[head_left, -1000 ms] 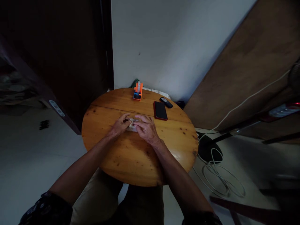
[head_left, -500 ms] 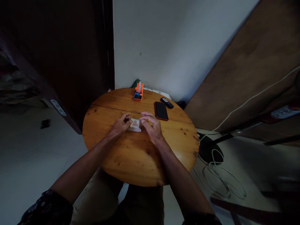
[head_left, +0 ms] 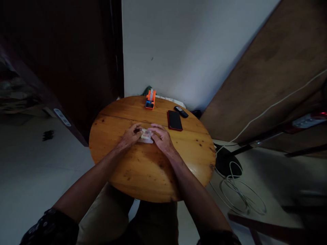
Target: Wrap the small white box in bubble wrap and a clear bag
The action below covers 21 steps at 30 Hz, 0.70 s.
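Observation:
A small whitish, partly see-through packet or box (head_left: 146, 135) with red print lies on the round wooden table (head_left: 143, 166), between my two hands. Along its left side, my left hand (head_left: 131, 135) grips it with curled fingers and the thumb on its edge. My right hand (head_left: 162, 139) closes round the right side, thumb at the near edge and fingers bent over the far one. My fingers cover both ends of it, and its exact kind is too small to make out.
An orange tape dispenser (head_left: 150, 99) stands at the table's far edge. Right of my hands lie a dark phone with a red edge (head_left: 175, 120) and a black remote-like handset (head_left: 181, 111). A pale cable (head_left: 238, 194) is coiled on the floor to the right.
My right hand has moved left, from just beside the packet onto its right side. The left hand keeps its hold, and the packet stays in about the same place.

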### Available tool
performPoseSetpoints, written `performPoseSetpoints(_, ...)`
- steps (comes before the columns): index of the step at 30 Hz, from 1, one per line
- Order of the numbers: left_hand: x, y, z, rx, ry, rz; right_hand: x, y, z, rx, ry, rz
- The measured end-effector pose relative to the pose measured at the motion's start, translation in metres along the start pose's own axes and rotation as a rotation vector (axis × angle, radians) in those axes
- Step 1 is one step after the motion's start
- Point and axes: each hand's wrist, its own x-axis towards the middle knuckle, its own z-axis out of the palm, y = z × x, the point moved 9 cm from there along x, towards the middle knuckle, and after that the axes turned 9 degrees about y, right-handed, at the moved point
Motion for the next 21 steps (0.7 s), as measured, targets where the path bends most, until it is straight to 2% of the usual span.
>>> performPoseSetpoints(5,0.001,0.001,0.000,0.036,-0.006,0.030,-0.002,-0.003,0.006,-0.178,-0.038,-0.054)
performPoseSetpoints(12,0.001,0.002,-0.002,0.041,0.013,0.026,-0.005,-0.015,0.008,-0.267,-0.023,-0.160)
performPoseSetpoints(16,-0.001,0.001,-0.002,0.006,0.015,0.006,-0.004,-0.013,0.006,-0.186,0.007,-0.128)
performPoseSetpoints(21,0.001,-0.004,-0.004,-0.070,0.042,-0.028,0.000,-0.003,-0.005,-0.013,0.097,-0.049)
